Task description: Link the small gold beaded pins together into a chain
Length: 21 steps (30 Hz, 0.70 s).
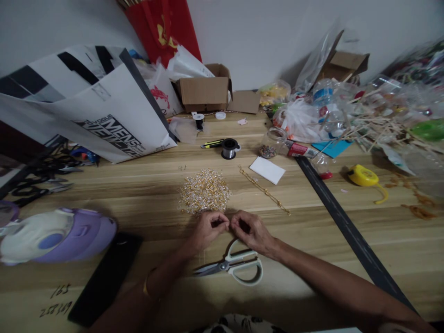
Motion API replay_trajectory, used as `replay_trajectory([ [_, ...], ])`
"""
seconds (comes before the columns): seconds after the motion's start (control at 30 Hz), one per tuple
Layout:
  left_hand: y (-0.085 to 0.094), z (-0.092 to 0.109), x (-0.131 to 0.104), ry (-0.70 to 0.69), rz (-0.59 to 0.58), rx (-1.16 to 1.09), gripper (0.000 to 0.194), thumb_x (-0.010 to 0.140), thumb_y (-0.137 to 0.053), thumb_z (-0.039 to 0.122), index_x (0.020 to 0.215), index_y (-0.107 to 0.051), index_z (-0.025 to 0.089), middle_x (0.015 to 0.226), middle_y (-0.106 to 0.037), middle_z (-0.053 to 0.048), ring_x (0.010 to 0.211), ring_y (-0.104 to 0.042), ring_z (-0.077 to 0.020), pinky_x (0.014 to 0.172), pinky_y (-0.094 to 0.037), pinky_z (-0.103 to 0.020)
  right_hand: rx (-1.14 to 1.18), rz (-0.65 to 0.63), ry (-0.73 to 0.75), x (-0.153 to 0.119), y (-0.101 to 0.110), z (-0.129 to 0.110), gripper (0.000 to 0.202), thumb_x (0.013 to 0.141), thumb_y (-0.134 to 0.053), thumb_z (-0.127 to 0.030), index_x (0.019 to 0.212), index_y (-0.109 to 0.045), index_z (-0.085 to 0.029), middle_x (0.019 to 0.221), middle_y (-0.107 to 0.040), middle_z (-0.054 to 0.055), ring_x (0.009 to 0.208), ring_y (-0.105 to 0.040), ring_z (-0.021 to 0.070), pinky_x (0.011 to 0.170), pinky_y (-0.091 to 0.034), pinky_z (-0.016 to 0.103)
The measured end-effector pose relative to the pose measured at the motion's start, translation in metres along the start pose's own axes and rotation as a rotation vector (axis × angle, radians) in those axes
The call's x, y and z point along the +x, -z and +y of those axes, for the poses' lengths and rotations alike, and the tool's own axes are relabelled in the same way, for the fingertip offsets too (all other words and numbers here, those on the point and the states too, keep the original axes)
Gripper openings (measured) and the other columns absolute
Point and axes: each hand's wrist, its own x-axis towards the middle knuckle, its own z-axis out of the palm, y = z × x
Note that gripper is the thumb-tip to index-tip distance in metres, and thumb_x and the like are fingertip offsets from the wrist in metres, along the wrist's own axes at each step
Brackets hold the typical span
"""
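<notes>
Both hands meet just below a pile of gold and clear beads (205, 190) on the wooden table. My left hand (210, 230) is closed in a pinch at the pile's lower edge. Close beside it, my right hand (252, 231) also pinches, its fingertips almost touching the left ones. Whatever lies between the fingertips is too small to make out. Scissors with pale handles (245, 270) lie partly open below my right hand. Up and to the right rests a gold beaded chain (265, 190), with a white card (267, 170) beside it.
A wire spool (229, 149) and a glass jar (274, 142) stand beyond the pile. A black phone-like slab (106, 280) and a purple-white object (58, 236) lie left. At right are a yellow tape measure (363, 175) and a dark strip (347, 226). Bags and boxes line the back.
</notes>
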Motion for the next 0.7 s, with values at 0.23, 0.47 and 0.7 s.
replay_trajectory([
  [0.23, -0.0019, 0.0025, -0.0004, 0.002, 0.009, 0.053, 0.008, 0.071, -0.062, 0.019, 0.066, -0.064, 0.012, 0.063, -0.062, -0.002, 0.061, -0.055, -0.0113, 0.059, -0.042, -0.021, -0.036, 0.006, 0.016, 0.0022, 0.0015, -0.0039, 0.01, 0.082, -0.051, -0.019, 0.073, -0.055, -0.016, 0.064, -0.056, 0.0, 0.056, -0.05, 0.0103, 0.055, -0.039, 0.02],
  [0.47, -0.0016, 0.0034, -0.0009, 0.007, 0.013, 0.086, 0.011, 0.072, -0.061, 0.021, 0.066, -0.065, 0.011, 0.063, -0.063, -0.003, 0.061, -0.055, -0.012, 0.058, -0.042, -0.021, -0.02, 0.016, -0.011, 0.001, -0.0001, 0.0009, 0.012, 0.085, -0.052, -0.024, 0.076, -0.055, -0.016, 0.064, -0.054, 0.0, 0.057, -0.049, 0.0107, 0.055, -0.04, 0.02],
  [0.7, 0.0014, 0.0077, -0.001, -0.047, 0.002, 0.132, 0.012, 0.072, -0.062, 0.022, 0.066, -0.065, 0.013, 0.061, -0.062, -0.001, 0.059, -0.053, -0.0109, 0.057, -0.04, -0.02, 0.02, 0.021, -0.025, 0.0019, 0.0018, -0.0002, 0.016, 0.086, -0.053, -0.027, 0.075, -0.056, -0.015, 0.065, -0.056, 0.0, 0.059, -0.05, 0.0111, 0.056, -0.041, 0.021],
])
